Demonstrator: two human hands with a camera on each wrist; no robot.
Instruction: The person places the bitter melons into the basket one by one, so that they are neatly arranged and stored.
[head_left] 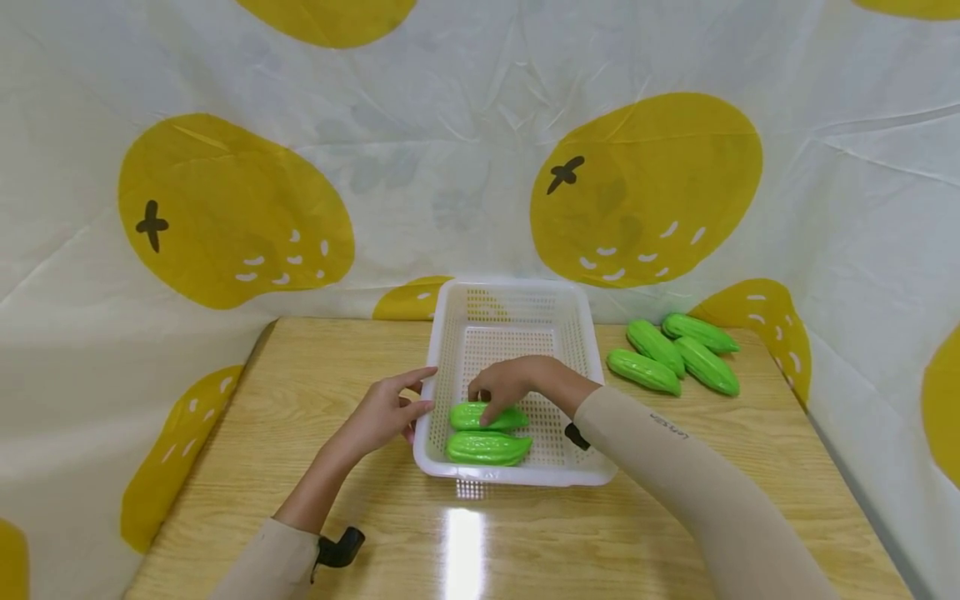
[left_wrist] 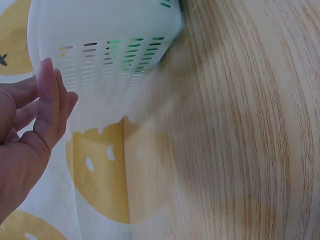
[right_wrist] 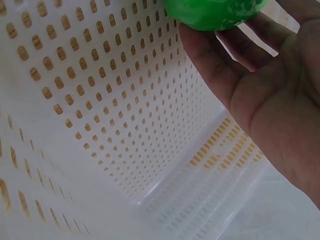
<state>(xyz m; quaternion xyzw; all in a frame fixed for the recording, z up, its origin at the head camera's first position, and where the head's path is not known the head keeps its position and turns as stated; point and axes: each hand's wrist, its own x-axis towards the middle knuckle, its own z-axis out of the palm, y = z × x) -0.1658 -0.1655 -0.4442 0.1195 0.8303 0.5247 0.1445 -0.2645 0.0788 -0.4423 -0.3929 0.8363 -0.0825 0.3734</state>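
Observation:
A white perforated plastic basket [head_left: 517, 476] stands on the wooden table. Inside it, at the near left, two green bitter gourds lie side by side. My right hand [head_left: 513, 379] reaches into the basket and grips the farther gourd [head_left: 463, 415] from above, thumb on the near side. The nearer gourd [head_left: 489, 450] lies along the front wall. In the right wrist view, the fingers curl at the gripped gourd's underside. My left hand [head_left: 382, 412] is at the basket's left side, its fingers extended against the outer wall and rim, as the left wrist view also shows.
Several more bitter gourds [head_left: 675, 354] lie grouped on the table to the right of the basket. A white curtain with yellow fruit prints [head_left: 450, 192] hangs behind the table [head_left: 337, 358] and down both sides. The basket's back stands close to it.

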